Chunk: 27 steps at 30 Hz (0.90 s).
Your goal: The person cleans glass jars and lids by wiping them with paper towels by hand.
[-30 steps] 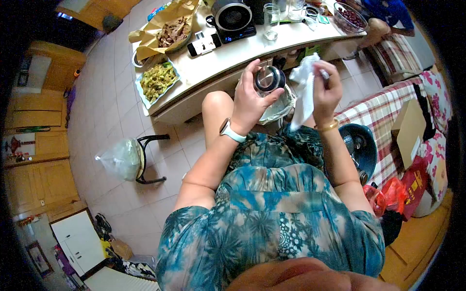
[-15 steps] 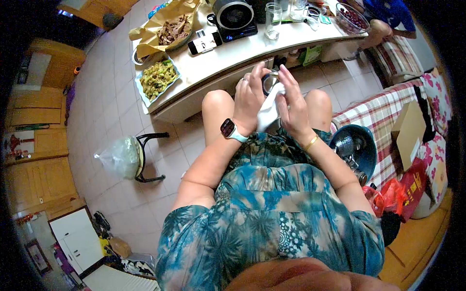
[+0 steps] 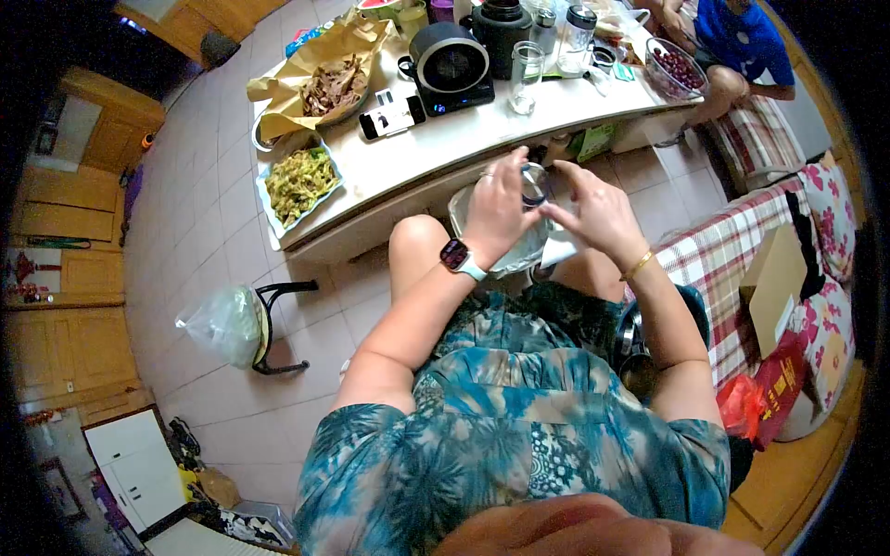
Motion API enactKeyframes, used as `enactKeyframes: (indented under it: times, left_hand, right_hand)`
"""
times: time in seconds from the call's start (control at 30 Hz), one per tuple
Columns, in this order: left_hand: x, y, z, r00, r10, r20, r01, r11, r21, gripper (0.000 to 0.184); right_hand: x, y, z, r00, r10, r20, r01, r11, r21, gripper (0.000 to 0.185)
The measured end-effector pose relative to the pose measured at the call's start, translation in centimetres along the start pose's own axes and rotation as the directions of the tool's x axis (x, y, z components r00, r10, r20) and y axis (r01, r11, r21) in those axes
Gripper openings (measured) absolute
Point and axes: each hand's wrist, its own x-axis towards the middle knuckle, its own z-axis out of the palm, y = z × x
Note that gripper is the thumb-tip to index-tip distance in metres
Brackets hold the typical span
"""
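Observation:
My left hand [image 3: 499, 211] is wrapped round the side of a small round glass item with a dark rim [image 3: 533, 185]. Facing it from the right, my right hand [image 3: 596, 213] has its thumb and fingers curved at the item's other side. A white cloth [image 3: 558, 248] hangs below my right palm, partly hidden by that hand. Under both hands is a bin with a pale plastic liner [image 3: 519, 252], between my knees. A blue basin with metal items [image 3: 635, 343] rests by my right arm, largely covered by it.
On the long table [image 3: 389, 167] are a dish of greens [image 3: 301, 185], meat on brown paper [image 3: 334, 88], a phone [image 3: 392, 118], a black appliance [image 3: 451, 69], a tall glass [image 3: 526, 83] and a bowl of dark fruit [image 3: 675, 69]. Another person [image 3: 742, 42] sits at the upper right. A bagged stool [image 3: 241, 324] stands left.
The cloth in my right hand came down from the right to the glass item, and now hangs lower. My hands are slightly farther apart than half a second ago. The view has tilted up slightly.

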Motion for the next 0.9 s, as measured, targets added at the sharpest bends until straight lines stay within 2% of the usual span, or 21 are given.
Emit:
enactKeyframes:
  times: [0.07,0.13,0.23,0.27,0.33,0.37,0.43,0.47,0.57,0.7,0.8,0.83,0.9]
  left_hand:
    - [1.3,0.3,1.5,0.995,0.093,-0.03,-0.092,0.995,0.024,0.084]
    - [2.7,0.2,2.8,0.992,0.102,-0.077,-0.105,0.994,-0.028,0.071]
    - [5.3,-1.2,4.1,0.982,0.147,-0.115,-0.154,0.987,-0.053,0.072]
    - [6.2,-1.7,4.6,0.982,0.148,-0.12,-0.155,0.986,-0.054,0.072]
    - [8.6,-3.1,5.7,0.967,0.161,-0.196,-0.201,0.957,-0.207,0.081]
    - [9.8,-3.6,6.3,0.948,0.143,-0.284,-0.204,0.959,-0.198,0.094]
    - [12.4,-5.0,6.9,0.953,-0.018,-0.302,-0.067,0.961,-0.269,0.108]
    - [13.6,-6.6,8.2,0.939,-0.026,-0.342,-0.048,0.977,-0.206,0.113]
    - [16.1,-9.7,10.4,0.941,-0.165,-0.295,0.101,0.97,-0.222,0.113]
    - [17.9,-11.4,12.1,0.946,-0.267,-0.185,0.195,0.922,-0.334,0.108]
    - [18.3,-12.4,13.8,0.935,-0.228,-0.272,0.153,0.951,-0.269,0.106]
    - [18.6,-12.7,14.2,0.935,-0.27,-0.23,0.171,0.912,-0.373,0.104]
    - [18.8,-13.0,14.5,0.938,-0.314,-0.148,0.245,0.902,-0.355,0.097]
  right_hand:
    - [1.2,0.9,1.2,0.99,-0.115,-0.08,0.115,0.993,-0.002,0.073]
    - [2.6,1.2,0.8,0.994,-0.072,-0.085,0.07,0.997,-0.024,0.071]
    - [4.8,2.0,0.0,0.993,-0.023,-0.118,0.021,1.0,-0.018,0.07]
    - [5.7,2.5,-0.2,0.983,-0.079,-0.163,0.077,0.997,-0.014,0.069]
    - [8.2,4.5,-0.7,0.963,-0.154,-0.22,0.156,0.988,-0.007,0.065]
    - [10.0,6.0,-1.1,0.973,-0.13,-0.193,0.128,0.991,-0.022,0.064]
    - [14.6,8.1,-2.5,0.97,-0.097,-0.222,0.095,0.995,-0.02,0.063]
    - [17.2,9.4,-2.9,0.948,-0.164,-0.272,0.166,0.986,-0.016,0.062]
    - [23.3,10.9,-4.0,0.972,-0.203,-0.12,0.199,0.979,-0.039,0.067]
    - [27.4,9.1,-4.8,0.976,-0.191,0.107,0.2,0.976,-0.083,0.068]
    - [29.6,9.9,-4.0,0.952,-0.244,0.183,0.239,0.97,0.051,0.062]
    - [29.8,9.4,-4.2,0.951,-0.206,0.232,0.201,0.979,0.043,0.061]
    - [29.6,8.4,-4.4,0.941,-0.202,0.271,0.194,0.979,0.056,0.063]
